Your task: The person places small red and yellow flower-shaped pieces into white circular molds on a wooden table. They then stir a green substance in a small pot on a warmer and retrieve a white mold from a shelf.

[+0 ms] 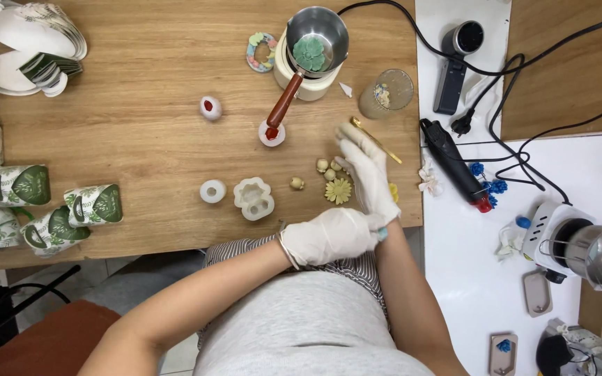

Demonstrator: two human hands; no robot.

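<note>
Gloves cover both your hands at the wooden table's [141,132] near edge. Your left hand [329,238] pinches the cuff of the right hand's [367,174] glove; the right is flat, fingers spread, holding nothing. Just beside it lie a yellow wax daisy [338,191] and small cream buds [322,165].

Pot [313,43] behind hands [357,202], molds [253,198] left, glue gun [454,164] right
</note>
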